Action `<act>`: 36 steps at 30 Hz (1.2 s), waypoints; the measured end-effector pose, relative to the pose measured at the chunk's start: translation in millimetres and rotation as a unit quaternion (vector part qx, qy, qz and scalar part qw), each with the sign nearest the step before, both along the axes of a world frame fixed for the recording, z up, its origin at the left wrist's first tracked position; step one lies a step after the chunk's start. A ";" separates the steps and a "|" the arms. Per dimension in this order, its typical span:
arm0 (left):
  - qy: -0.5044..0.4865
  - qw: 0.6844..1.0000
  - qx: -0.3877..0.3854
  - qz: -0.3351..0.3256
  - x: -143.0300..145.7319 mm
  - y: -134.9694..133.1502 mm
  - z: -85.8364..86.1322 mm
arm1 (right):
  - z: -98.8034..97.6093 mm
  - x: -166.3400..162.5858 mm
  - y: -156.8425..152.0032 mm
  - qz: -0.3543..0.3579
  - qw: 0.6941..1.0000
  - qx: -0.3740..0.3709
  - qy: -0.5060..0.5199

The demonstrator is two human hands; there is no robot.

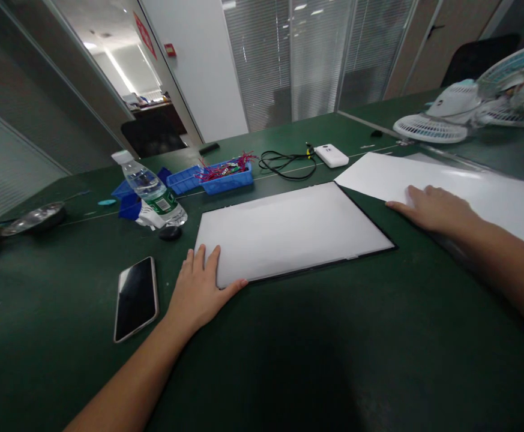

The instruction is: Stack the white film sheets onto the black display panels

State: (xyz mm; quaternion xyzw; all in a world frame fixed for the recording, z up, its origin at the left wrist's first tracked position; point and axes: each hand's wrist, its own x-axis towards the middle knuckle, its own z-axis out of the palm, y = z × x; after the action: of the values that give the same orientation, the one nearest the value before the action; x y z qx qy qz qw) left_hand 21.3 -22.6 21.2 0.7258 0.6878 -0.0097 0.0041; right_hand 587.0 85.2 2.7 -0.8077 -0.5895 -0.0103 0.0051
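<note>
A flat white panel with a thin black edge (289, 231) lies on the green table in front of me. My left hand (198, 288) rests on its near left corner, fingers spread and thumb along the front edge. To the right is a large white sheet (478, 192), its left corner close to the panel's far right corner. My right hand (437, 210) lies flat on this sheet near its front edge, fingers stretched out. Under the sheet something greyish and see-through shows in part; I cannot make out what it is.
Left of the panel are a phone (136, 299), a tilted water bottle (151, 191) and a small black object (170, 233). Behind it stand a blue tray of red wires (228, 183), a coiled black cable (289, 165) and a white box-shaped device (331, 156). A fan (451, 114) occupies the far right.
</note>
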 end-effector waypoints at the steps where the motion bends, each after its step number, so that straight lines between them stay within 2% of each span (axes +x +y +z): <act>1: 0.000 1.000 0.004 -0.002 -0.4 -0.1 -1.1 | 1.8 -0.4 -0.6 0.003 1.000 0.001 -0.002; 11: -0.001 1.000 -0.006 0.002 -0.1 0.3 0.0 | 14.6 -24.3 -13.4 0.013 0.998 0.036 -0.053; 17: -0.005 1.000 -0.002 0.001 0.4 0.1 0.8 | 34.3 -13.9 -16.2 -0.037 0.997 0.045 -0.043; 21: -0.006 1.000 -0.001 0.002 -0.3 0.1 0.4 | 46.5 0.6 -23.5 -0.076 0.989 0.108 -0.066; 24: -0.006 1.000 -0.009 0.001 -0.6 0.1 1.2 | 54.9 -9.3 -33.2 -0.059 0.977 0.186 -0.088; 26: -0.005 1.000 -0.011 -0.001 -0.5 0.0 1.5 | 59.0 -27.0 -40.3 0.003 0.966 0.240 -0.100; 30: 0.003 1.000 -0.002 0.000 -0.3 0.0 0.0 | 57.4 -69.0 -49.8 0.230 0.918 0.307 -0.100; 32: 0.005 1.000 0.001 -0.004 -0.7 0.3 -1.5 | 50.2 -87.7 -51.8 0.362 0.885 0.287 -0.058; 34: 0.007 1.000 0.004 -0.008 -1.7 0.6 -2.8 | 38.9 -105.0 -53.3 0.477 0.849 0.227 0.005; 36: 0.007 1.000 0.004 -0.009 -3.0 0.9 -3.9 | 25.5 -120.9 -55.1 0.543 0.823 0.155 0.058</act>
State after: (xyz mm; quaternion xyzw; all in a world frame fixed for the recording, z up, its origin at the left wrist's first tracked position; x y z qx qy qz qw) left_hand 18.3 -21.7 17.2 0.7322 0.6809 -0.0118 -0.0041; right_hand 466.1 30.0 28.2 -0.3447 -0.9219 -0.0504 0.1695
